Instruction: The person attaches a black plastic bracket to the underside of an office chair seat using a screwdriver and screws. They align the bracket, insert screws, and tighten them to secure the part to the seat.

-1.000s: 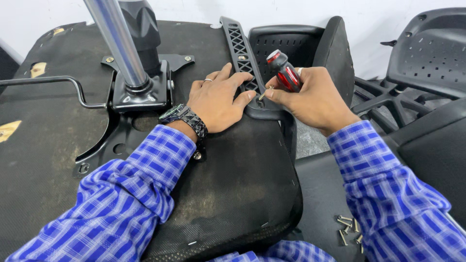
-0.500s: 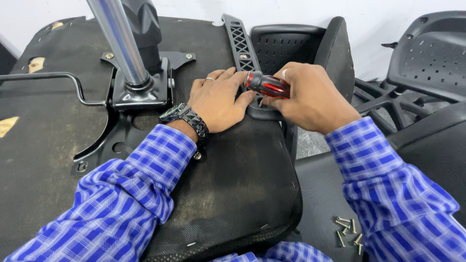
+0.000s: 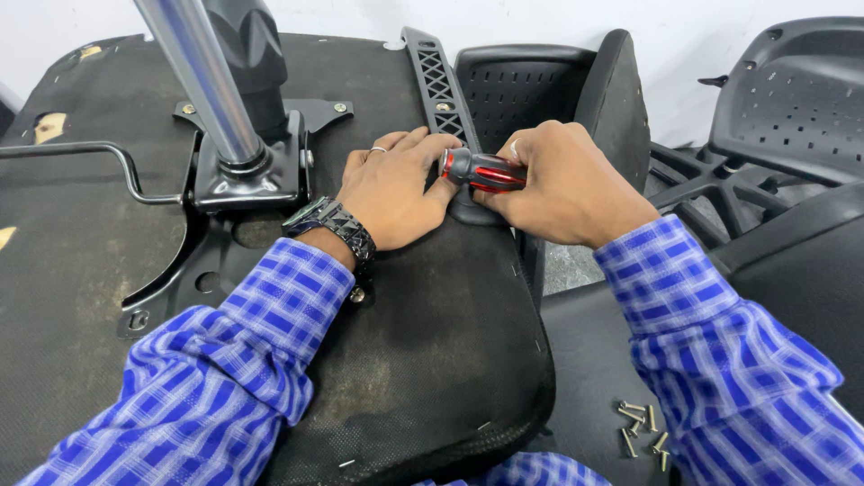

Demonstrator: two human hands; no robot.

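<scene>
An upturned black chair seat (image 3: 423, 360) lies before me, with a metal mechanism plate (image 3: 247, 175) and a chrome gas column (image 3: 193, 76) rising from it. A black latticed armrest bracket (image 3: 436, 81) runs along the seat's right edge. My left hand (image 3: 396, 189) lies flat on the seat beside the bracket's near end, a dark watch on its wrist. My right hand (image 3: 558, 180) grips a red and black screwdriver (image 3: 481, 169), which lies almost level with its handle end toward my left fingers. Its tip is hidden under my hand.
Several loose screws (image 3: 643, 427) lie on a black surface at the lower right. Black perforated plastic chair backs (image 3: 540, 90) and another chair shell (image 3: 792, 99) stand behind and to the right. A thin metal lever (image 3: 81, 153) sticks out to the left.
My right hand tipped the screwdriver from upright to almost level and lowered it onto the bracket's end. My left hand stayed flat on the seat.
</scene>
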